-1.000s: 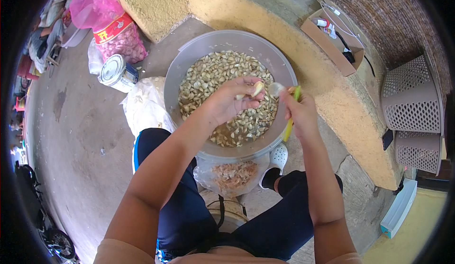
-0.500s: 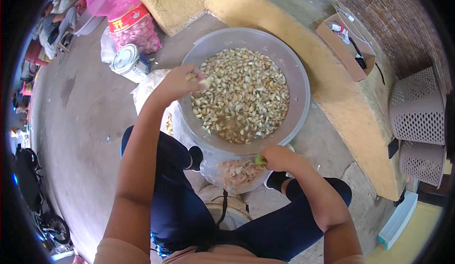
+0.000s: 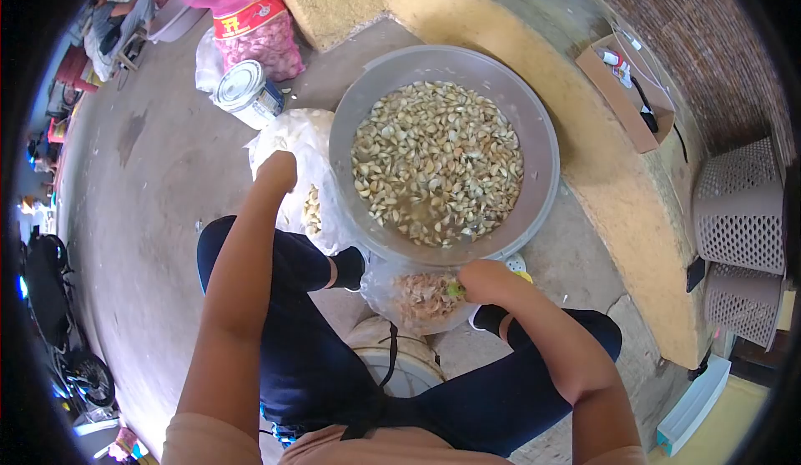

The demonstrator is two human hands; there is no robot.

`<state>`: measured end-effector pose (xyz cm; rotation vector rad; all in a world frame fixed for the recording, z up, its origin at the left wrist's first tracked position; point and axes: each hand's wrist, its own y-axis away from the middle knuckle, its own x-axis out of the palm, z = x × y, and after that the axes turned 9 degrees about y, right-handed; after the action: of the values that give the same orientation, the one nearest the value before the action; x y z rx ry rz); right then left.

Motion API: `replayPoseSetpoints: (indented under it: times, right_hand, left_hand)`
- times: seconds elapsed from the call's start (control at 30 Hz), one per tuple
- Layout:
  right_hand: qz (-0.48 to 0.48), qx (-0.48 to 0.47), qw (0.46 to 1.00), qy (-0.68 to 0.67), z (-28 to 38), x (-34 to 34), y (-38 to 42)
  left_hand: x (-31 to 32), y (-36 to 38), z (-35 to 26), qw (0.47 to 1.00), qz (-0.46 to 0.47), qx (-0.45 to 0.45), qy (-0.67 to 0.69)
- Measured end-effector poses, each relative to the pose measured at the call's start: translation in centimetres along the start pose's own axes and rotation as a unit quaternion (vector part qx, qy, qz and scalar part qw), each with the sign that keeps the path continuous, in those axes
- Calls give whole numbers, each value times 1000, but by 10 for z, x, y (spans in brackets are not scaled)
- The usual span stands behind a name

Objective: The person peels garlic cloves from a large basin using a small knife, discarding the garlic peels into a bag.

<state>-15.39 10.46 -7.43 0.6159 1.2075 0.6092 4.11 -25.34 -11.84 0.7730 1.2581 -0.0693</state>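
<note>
A wide grey tub (image 3: 546, 156) holds many garlic cloves (image 3: 438, 152) in water. To its left stands a white plastic bag (image 3: 284, 135) with pale peeled cloves (image 3: 312, 211) inside. My left hand (image 3: 279, 170) is over this bag, its fingers bent down and hidden from view. Below the tub's near rim, a clear plastic bag (image 3: 380, 286) contains papery garlic skins (image 3: 421, 296). At the right side of that bag my right hand (image 3: 486, 281) is closed on a small green object (image 3: 455, 289), mostly covered by the fingers.
A paint can (image 3: 248, 94) and a pink mesh sack (image 3: 263, 48) stand beyond the white bag. A yellow concrete ledge (image 3: 617, 223) curves along the right, carrying a cardboard box (image 3: 622, 102). Perforated baskets (image 3: 738, 215) are at far right; a motorcycle (image 3: 62, 323) is at left.
My left hand has moved from the tub's left rim, where it held pale cloves, back and left over the white bag. My right hand stays by the skins. The view has shifted slightly.
</note>
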Motion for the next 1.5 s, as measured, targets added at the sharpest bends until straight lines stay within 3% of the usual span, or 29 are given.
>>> replayPoseSetpoints:
  times: [0.1,0.13,0.23,0.33,0.37,0.4,0.47,0.53,0.63,0.73,0.77,0.87,1.07,1.17,1.27,1.37,1.5]
  right_hand:
    - [2,-5,1000,-9,1,0,-2]
    - [3,-3,1000,-12,0,0,-3]
    - [6,-1,1000,-28,-2,-3,-2]
    - [-13,-2,999,-47,-5,-2,-2]
    - [-24,-2,998,-54,-6,-2,-2]
    - [-53,3,996,-76,-8,-5,0]
    - [-113,14,986,-118,-10,-18,4]
    - [-188,39,965,-181,-18,-32,9]
    - [-300,66,909,-283,-24,-53,16]
    - [-421,75,828,-362,-22,-77,32]
    - [-460,74,797,-384,-20,-82,36]
    - [-521,56,811,-259,-18,-87,42]
    - [-520,72,806,-275,-25,-84,45]
    - [-559,85,763,-313,-30,-81,42]
    - [-508,120,778,-349,-39,-80,45]
    - [-475,134,728,-476,-35,-87,50]
    - [-476,124,715,-496,-38,-87,50]
  left_hand:
    - [-6,0,-12,988,70,129,-40]
    - [-14,7,-19,990,67,120,-28]
    - [-14,9,-16,994,-68,61,54]
    - [-33,18,-35,989,-48,124,62]
    - [-46,24,-49,972,67,79,209]
    - [-62,35,-65,920,181,31,347]
    - [-55,44,-73,795,225,223,517]
    - [-67,70,-100,730,272,297,552]
    - [-78,93,-138,567,409,189,689]
    - [-80,106,-171,419,450,205,761]
    - [-80,107,-178,410,456,212,761]
    - [-79,109,-196,380,476,204,766]
    - [-81,113,-214,356,491,218,764]
    - [-86,116,-218,349,486,189,779]
    - [-85,116,-218,361,473,190,781]
    - [-94,127,-221,438,423,202,767]
    - [-88,129,-226,449,387,196,781]
